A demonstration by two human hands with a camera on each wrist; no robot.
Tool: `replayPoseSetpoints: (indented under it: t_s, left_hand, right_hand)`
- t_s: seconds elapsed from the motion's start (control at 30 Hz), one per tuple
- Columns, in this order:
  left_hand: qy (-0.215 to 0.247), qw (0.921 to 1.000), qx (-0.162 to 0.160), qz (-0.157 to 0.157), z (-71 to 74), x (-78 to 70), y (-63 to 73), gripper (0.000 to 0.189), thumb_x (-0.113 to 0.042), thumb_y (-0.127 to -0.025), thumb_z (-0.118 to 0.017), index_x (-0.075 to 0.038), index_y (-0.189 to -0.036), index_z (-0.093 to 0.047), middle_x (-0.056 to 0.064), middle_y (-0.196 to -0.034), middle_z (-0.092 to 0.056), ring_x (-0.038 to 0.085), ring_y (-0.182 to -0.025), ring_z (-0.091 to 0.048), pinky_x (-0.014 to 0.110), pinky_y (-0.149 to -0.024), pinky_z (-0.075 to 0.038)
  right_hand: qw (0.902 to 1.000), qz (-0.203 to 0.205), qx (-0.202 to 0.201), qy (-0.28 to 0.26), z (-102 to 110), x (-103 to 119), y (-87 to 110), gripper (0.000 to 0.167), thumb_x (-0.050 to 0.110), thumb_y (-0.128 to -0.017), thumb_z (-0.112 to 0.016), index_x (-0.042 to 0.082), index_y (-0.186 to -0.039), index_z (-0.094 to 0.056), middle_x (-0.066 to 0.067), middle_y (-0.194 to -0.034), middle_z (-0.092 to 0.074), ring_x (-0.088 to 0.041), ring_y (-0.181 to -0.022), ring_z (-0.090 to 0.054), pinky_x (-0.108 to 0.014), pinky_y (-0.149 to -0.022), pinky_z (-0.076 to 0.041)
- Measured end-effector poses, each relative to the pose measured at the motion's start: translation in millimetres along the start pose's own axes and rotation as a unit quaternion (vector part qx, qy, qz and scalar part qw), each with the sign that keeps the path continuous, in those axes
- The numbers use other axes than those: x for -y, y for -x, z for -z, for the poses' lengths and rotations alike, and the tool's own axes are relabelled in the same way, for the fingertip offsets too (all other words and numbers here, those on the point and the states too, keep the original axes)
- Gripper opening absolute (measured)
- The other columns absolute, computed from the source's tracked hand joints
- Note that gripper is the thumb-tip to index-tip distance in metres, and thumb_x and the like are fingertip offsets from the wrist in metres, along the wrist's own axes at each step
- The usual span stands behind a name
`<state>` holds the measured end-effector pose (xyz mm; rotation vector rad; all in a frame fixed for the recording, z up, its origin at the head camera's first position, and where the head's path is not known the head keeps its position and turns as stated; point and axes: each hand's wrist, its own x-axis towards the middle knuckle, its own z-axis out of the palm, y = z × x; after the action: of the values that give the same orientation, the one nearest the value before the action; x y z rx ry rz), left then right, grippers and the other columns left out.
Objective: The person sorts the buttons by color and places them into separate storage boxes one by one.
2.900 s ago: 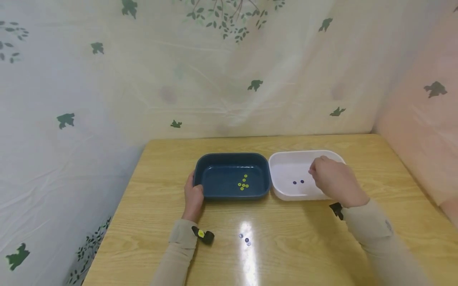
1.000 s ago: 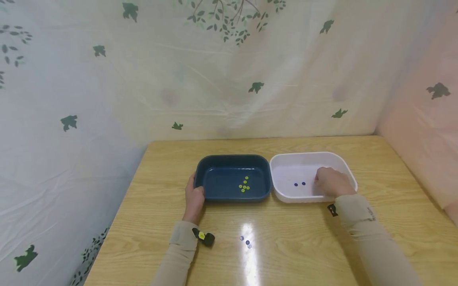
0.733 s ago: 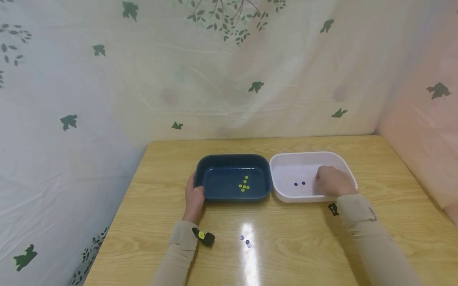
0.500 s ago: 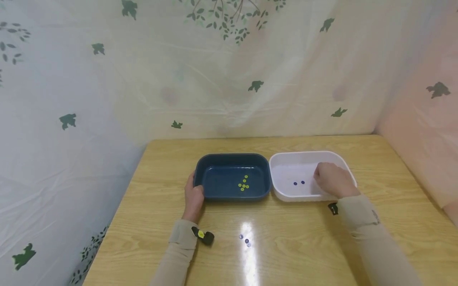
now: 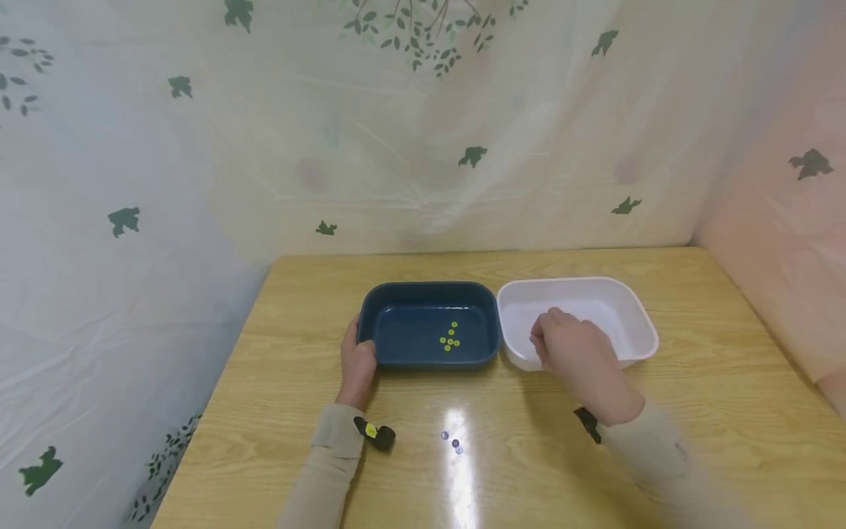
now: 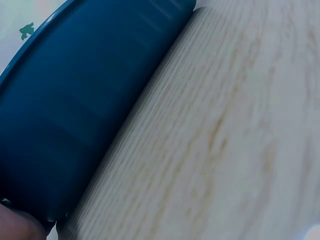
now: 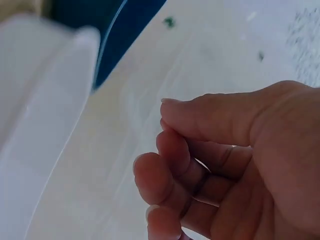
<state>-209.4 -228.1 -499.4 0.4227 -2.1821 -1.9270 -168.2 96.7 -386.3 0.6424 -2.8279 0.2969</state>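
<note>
At the left end of the dark blue tray (image 5: 431, 362), my left hand (image 5: 358, 369) grips the rim, thumb on the near side. Several small yellow buttons (image 5: 450, 342) lie inside that tray. My right hand (image 5: 576, 354) is over the near left part of the white tray (image 5: 624, 316). In the right wrist view its fingers (image 7: 152, 177) are loosely curled, thumb tip close to the index finger, with nothing visible between them. The hand hides part of the white tray's floor, where two dark buttons showed earlier. Small dark and greyish buttons (image 5: 455, 443) lie on the table in front.
Both trays stand side by side, rims close together, on a wood-grain table (image 5: 304, 308). A light curtain (image 5: 410, 184) with green bird and leaf prints hangs behind the table. A bright reflection streaks the tabletop near the loose buttons.
My right hand dips low into the right side of the white tray, then rises and moves left and nearer, covering the two dark buttons. My left hand keeps its grip on the blue tray.
</note>
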Motion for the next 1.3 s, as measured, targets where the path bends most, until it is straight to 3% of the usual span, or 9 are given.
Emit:
replayPoseSetpoints:
  t_s: [0.1, 0.2, 0.37, 0.6, 1.03, 1.3]
  left_hand:
    - [-0.002, 1.0, -0.001, 0.003, 0.0, 0.0, -0.2, 0.076, 0.011, -0.072, -0.038, -0.002, -0.148, -0.037, 0.014, -0.151, -0.037, 0.027, -0.14, -0.029, 0.045, -0.115, -0.021]
    - [-0.005, 1.0, 0.001, 0.005, 0.2, 0.6, -1.1, 0.076, 0.01, -0.073, -0.038, -0.002, -0.148, -0.036, 0.015, -0.152, -0.036, 0.028, -0.141, -0.028, 0.045, -0.115, -0.02]
    - [-0.012, 0.9999, 0.002, 0.009, 1.0, 1.6, -0.9, 0.075, 0.01, -0.074, -0.039, -0.001, -0.148, -0.035, 0.015, -0.152, -0.035, 0.028, -0.141, -0.027, 0.045, -0.115, -0.02]
    - [-0.013, 0.9999, 0.002, 0.008, 0.7, 2.4, -1.1, 0.075, 0.01, -0.074, -0.038, -0.002, -0.148, -0.036, 0.015, -0.152, -0.036, 0.028, -0.141, -0.028, 0.045, -0.115, -0.021]
    - [-0.002, 1.0, 0.005, 0.003, 0.3, 1.4, -1.9, 0.075, 0.01, -0.073, -0.038, -0.002, -0.148, -0.036, 0.014, -0.152, -0.036, 0.027, -0.141, -0.028, 0.045, -0.115, -0.021]
    - [0.003, 1.0, 0.003, -0.001, 0.1, 2.1, -1.7, 0.075, 0.01, -0.073, -0.038, -0.001, -0.147, -0.037, 0.014, -0.151, -0.037, 0.027, -0.141, -0.028, 0.044, -0.115, -0.02]
  right_hand:
    - [0.9983, 0.057, 0.011, 0.005, -13.0, 32.5, 11.2, 0.01, 0.01, -0.082, -0.073, 0.008, -0.087, -0.065, 0.0, -0.078, -0.056, -0.015, -0.067, -0.052, -0.029, -0.057, -0.043]
    - [0.9916, 0.119, 0.05, 0.009, -30.9, 59.6, 22.5, 0.011, 0.017, -0.084, -0.072, 0.01, -0.088, -0.064, 0.0, -0.081, -0.059, -0.015, -0.072, -0.055, -0.03, -0.061, -0.046]
    - [0.9773, 0.179, 0.113, 0.003, -63.2, 80.7, 33.3, 0.013, 0.023, -0.088, -0.065, 0.011, -0.088, -0.063, 0.001, -0.081, -0.058, -0.015, -0.074, -0.055, -0.032, -0.062, -0.046]
    - [0.9717, 0.2, 0.124, -0.017, -89.8, 91.6, 38.4, 0.01, 0.023, -0.088, -0.062, 0.014, -0.085, -0.063, 0.006, -0.075, -0.051, -0.01, -0.068, -0.05, -0.026, -0.056, -0.04]
    - [0.9738, 0.171, 0.148, -0.018, -92.3, 93.2, 34.8, 0.015, 0.021, -0.089, -0.061, 0.01, -0.08, -0.062, 0.004, -0.069, -0.048, -0.011, -0.062, -0.046, -0.026, -0.055, -0.04]
    - [0.9722, 0.147, 0.169, -0.069, -96.6, 83.0, 33.2, 0.016, 0.025, -0.085, -0.068, 0.013, -0.08, -0.059, 0.007, -0.073, -0.052, -0.01, -0.065, -0.05, -0.026, -0.058, -0.042]
